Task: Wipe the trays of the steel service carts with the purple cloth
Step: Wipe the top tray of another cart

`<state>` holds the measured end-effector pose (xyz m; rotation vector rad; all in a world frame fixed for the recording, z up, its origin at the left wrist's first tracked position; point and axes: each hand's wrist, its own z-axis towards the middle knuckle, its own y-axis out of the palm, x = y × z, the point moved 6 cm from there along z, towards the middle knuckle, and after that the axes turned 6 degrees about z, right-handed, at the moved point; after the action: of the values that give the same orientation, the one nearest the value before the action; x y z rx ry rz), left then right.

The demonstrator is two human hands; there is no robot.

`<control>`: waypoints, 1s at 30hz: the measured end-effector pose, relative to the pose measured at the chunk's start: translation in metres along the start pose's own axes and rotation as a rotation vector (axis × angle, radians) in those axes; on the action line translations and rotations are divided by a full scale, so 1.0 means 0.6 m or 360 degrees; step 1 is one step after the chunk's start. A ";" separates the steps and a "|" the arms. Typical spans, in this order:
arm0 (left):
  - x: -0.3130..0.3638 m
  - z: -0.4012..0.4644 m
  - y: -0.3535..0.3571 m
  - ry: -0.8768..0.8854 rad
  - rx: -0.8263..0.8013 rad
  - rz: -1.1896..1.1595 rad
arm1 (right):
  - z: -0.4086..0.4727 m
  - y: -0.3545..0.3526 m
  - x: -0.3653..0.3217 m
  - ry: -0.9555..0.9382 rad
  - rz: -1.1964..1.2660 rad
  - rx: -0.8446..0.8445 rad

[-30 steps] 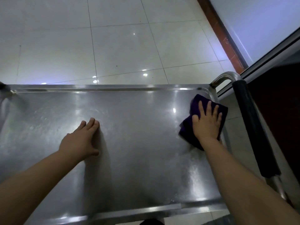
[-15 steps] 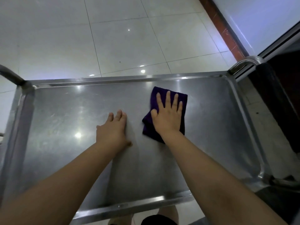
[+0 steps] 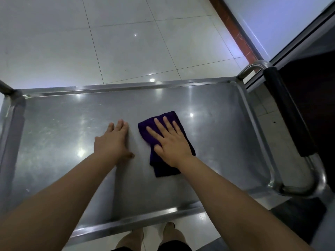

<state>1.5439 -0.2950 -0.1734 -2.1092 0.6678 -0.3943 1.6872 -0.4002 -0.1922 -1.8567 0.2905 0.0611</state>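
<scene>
Both your hands lie flat on the steel cart tray (image 3: 54,133): right hand (image 3: 170,144) presses the folded purple cloth (image 3: 163,169) mid-tray, long axis running near-to-far; left hand (image 3: 112,142) rests bare beside it.

Scuffed glossy steel tray (image 3: 54,134); soft purple cloth (image 3: 164,171).

Just the one head cam on my end, looking steeply down, close over the cart tray (image 3: 54,127) and floor (image 3: 126,42) beyond.
</scene>
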 end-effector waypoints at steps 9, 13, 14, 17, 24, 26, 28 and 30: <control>0.015 0.014 0.012 -0.0190 -0.0057 -0.0220 | -0.063 -0.039 0.247 0.0353 0.0056 0.0130; 0.017 0.020 0.017 -0.0240 -0.0049 -0.0233 | -0.100 -0.057 0.352 0.0531 0.0044 0.0153; 0.016 0.021 0.017 -0.0241 -0.0043 -0.0233 | -0.111 -0.059 0.373 0.0589 0.0051 0.0148; 0.013 0.019 0.018 -0.0236 -0.0033 -0.0236 | -0.146 -0.058 0.407 0.0785 0.0089 0.0189; 0.016 0.011 0.011 -0.0222 0.0065 -0.0224 | -0.200 -0.025 0.331 0.1238 0.0188 0.0358; 0.016 0.009 0.010 -0.0187 0.0073 -0.0216 | -0.192 -0.015 0.287 0.1276 0.0218 0.0352; 0.014 0.006 0.010 -0.0148 0.0109 -0.0217 | -0.175 -0.008 0.242 0.1253 0.0207 0.0332; 0.011 -0.001 0.012 -0.0100 0.0176 -0.0215 | -0.153 -0.003 0.194 0.1194 0.0185 0.0318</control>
<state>1.5470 -0.3027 -0.1785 -2.0584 0.4579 -0.4275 1.7908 -0.5064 -0.1849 -1.5972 0.8866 -0.5764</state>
